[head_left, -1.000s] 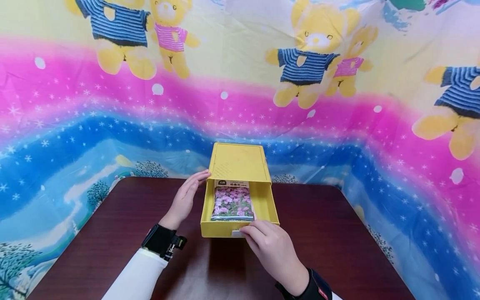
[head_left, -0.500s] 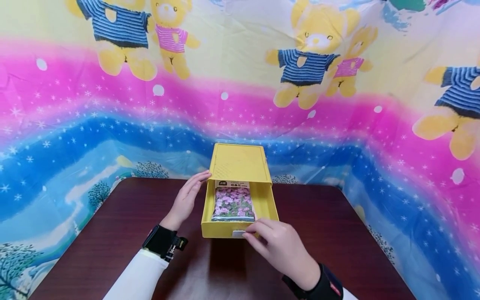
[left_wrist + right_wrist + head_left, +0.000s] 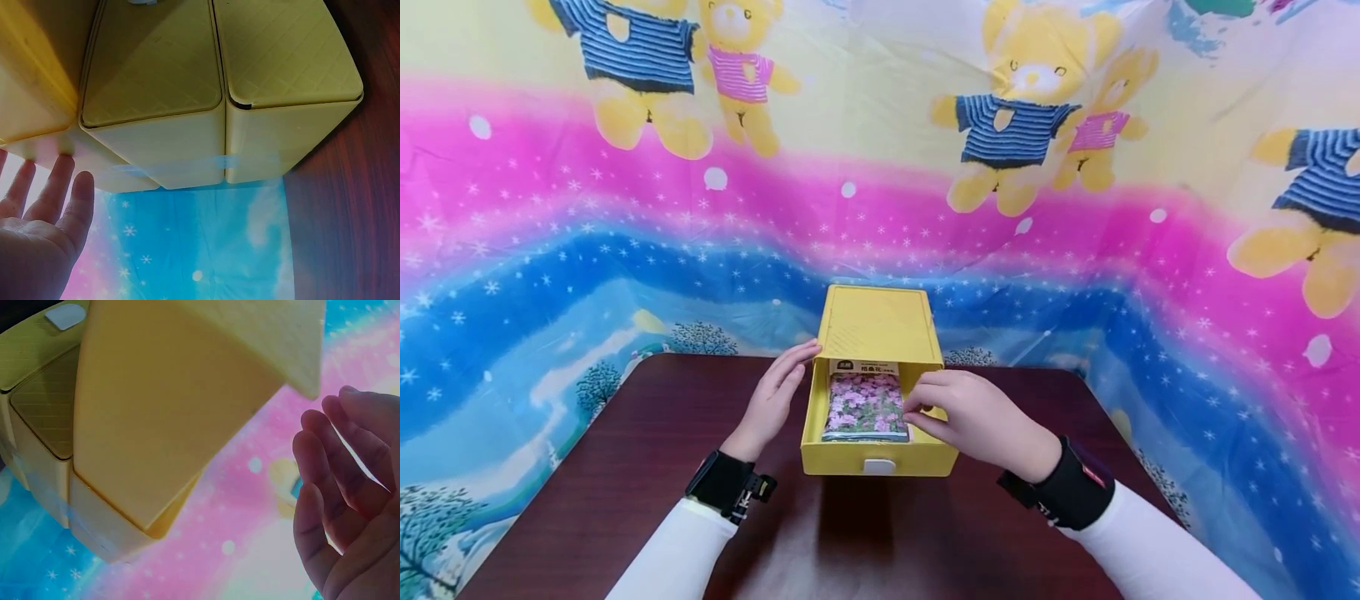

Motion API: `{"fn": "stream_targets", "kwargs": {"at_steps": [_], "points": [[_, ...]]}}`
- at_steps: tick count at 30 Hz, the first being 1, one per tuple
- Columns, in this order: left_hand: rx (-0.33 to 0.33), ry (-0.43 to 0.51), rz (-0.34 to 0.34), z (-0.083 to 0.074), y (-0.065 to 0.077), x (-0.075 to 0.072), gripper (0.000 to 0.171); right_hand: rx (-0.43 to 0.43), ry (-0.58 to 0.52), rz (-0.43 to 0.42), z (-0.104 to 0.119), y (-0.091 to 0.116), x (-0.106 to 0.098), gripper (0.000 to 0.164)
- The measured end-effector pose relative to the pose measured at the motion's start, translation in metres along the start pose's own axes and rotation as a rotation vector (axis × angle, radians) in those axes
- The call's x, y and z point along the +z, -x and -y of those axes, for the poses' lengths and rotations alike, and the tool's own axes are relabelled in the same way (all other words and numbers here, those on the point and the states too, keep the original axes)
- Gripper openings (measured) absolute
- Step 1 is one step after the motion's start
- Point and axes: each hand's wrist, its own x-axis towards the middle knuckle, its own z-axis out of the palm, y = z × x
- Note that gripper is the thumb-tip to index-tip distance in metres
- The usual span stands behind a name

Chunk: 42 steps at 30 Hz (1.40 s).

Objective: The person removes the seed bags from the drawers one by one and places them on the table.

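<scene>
A yellow drawer cabinet point(image 3: 880, 325) stands on the table with its top drawer point(image 3: 835, 459) pulled out. Inside the drawer lies a packet printed with pink flowers point(image 3: 863, 404). My left hand point(image 3: 765, 407) rests its straight fingertips against the cabinet's left side. Over the drawer's right side is my right hand point(image 3: 985, 417), thumb and fingertips at the packet's right edge; touching or not, I cannot tell. The right wrist view shows this hand point(image 3: 353, 481) with loosely bent fingers and nothing between them. A white handle point(image 3: 878, 467) shows on the drawer front.
Beneath the pulled-out drawer, the left wrist view shows two closed lower drawers point(image 3: 156, 62). The dark brown table point(image 3: 647, 450) extends on both sides. A printed cloth with bears point(image 3: 880, 225) hangs behind and around it.
My right hand has let go of the white handle and moved up over the drawer to the packet's right edge. The left hand, drawer and packet have stayed put.
</scene>
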Motion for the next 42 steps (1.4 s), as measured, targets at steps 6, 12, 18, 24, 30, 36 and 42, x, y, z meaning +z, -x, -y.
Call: {"fn": "stream_targets", "kwargs": {"at_steps": [6, 12, 18, 24, 30, 36, 42], "points": [[-0.014, -0.004, -0.018, -0.001, -0.001, 0.000, 0.038, 0.028, -0.055, 0.196, -0.008, -0.022, 0.003, 0.020], [-0.007, -0.016, -0.024, 0.000, -0.001, 0.003, 0.038, 0.040, -0.106, 0.391, -0.015, -0.038, 0.017, 0.026], [-0.004, -0.017, -0.027, 0.001, 0.001, 0.002, 0.038, 0.043, -0.070, 0.516, -0.019, -0.045, 0.036, 0.041], [0.017, -0.002, -0.027, 0.000, 0.000, 0.003, 0.038, 0.062, -0.085, 0.552, -0.022, -0.047, 0.042, 0.054], [0.022, -0.003, -0.030, 0.000, 0.000, 0.004, 0.038, 0.097, -0.124, 0.566, -0.025, -0.045, 0.045, 0.061], [0.018, -0.008, -0.036, 0.000, 0.001, 0.005, 0.037, 0.114, -0.147, 0.573, -0.024, -0.043, 0.045, 0.059], [0.011, -0.012, -0.037, 0.000, 0.000, 0.005, 0.037, 0.118, -0.162, 0.559, -0.026, -0.042, 0.045, 0.060]]}}
